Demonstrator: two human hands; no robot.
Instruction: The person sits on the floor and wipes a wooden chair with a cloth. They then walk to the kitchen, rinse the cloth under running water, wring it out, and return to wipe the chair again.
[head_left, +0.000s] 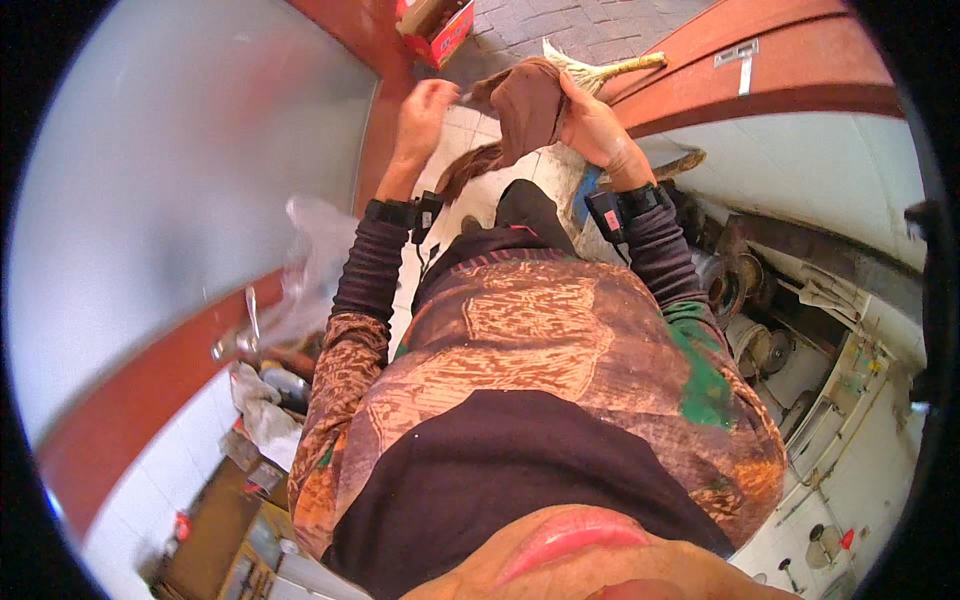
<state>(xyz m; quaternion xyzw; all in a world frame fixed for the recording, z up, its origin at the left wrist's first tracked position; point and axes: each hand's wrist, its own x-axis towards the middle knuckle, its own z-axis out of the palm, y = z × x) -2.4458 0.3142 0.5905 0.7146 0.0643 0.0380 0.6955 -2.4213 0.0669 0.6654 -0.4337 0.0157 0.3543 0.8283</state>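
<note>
Brown fabric (529, 112), seemingly a piece of clothing, stretches between my hands, with one end hanging down at the left over the tiled floor. My right hand (596, 127) holds its bunched right side, thumb up along the edge. Near the fabric's upper left end is my left hand (427, 116), blurred, its fingers curled; whether they pinch the cloth or a thin item is unclear. Black devices are strapped at both wrists over dark ribbed sleeves.
A straw broom (600, 69) lies by the red-brown door frame (795, 71). Beyond the threshold, a red box (450, 37) stands on paving. A frosted pane (195, 135) is at left, with a plastic bag (311, 255) beside it. Pots (746, 337) and shelving stand at right.
</note>
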